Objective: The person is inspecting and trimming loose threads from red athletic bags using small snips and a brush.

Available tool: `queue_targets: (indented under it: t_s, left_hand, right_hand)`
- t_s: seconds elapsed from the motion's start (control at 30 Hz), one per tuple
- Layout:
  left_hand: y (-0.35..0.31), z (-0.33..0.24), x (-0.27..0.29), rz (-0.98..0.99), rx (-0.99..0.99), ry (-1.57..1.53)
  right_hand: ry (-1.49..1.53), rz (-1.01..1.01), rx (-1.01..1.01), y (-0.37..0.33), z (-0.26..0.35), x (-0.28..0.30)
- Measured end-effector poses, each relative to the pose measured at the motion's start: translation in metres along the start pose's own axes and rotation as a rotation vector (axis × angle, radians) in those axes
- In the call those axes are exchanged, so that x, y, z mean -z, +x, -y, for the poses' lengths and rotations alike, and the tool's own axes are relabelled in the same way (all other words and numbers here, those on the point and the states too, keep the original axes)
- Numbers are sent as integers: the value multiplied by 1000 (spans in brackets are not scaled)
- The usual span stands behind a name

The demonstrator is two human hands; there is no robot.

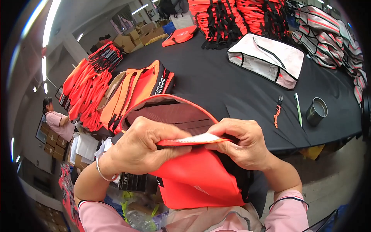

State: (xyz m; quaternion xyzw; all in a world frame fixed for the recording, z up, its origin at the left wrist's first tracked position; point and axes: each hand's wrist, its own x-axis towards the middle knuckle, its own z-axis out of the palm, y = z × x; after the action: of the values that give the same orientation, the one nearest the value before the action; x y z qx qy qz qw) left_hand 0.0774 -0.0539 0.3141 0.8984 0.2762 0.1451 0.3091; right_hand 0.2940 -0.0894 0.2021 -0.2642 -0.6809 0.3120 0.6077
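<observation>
A red bag [199, 178] with a dark lining hangs in front of me at the table's near edge, its zipped mouth gaping. Both hands grip the zippered edge [189, 141] of this bag. My left hand [141, 145] pinches the edge between thumb and fingers. On the other side, my right hand [241, 143] pinches the same edge a short way along. Between them a strip of white material shows beside the zipper teeth. Whether a zipper pull is under my fingers is hidden.
Beyond the bag stands an orange backpack [135, 91], with stacked red bags [87, 91] to its left. A white bag [266, 58], small snips [279, 110], a toothbrush [298, 109] and a dark metal cup [317, 111] rest on the black-covered table [193, 65]. Another person [58, 120] stands far left.
</observation>
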Motion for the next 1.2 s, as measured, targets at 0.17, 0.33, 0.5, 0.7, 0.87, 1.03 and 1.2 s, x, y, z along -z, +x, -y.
queue_targets:
  t_s: [0.17,0.33,0.5,0.7,0.87,1.03,1.2]
  left_hand:
    - [2,14,6,427,238,-524]
    - [22,48,-7,300,281,-730]
    - [58,11,13,231,204,-275]
    - [56,19,-12,132,271,-449]
    - [47,29,-29,210,346,-805]
    - [47,33,-41,151,291,-696]
    - [52,50,7,214,113,-393]
  right_hand:
    - [706,308,-320,-8,4,0]
    - [887,-229,-648,16,22,-26]
    - [467,-202,-210,42,-12,-6]
    - [180,-279,-175,43,-22,5]
    - [31,-216,-173,45,-42,5]
    - [44,-210,-236,55,-69,1]
    - [340,-128,-148,47,-56,22]
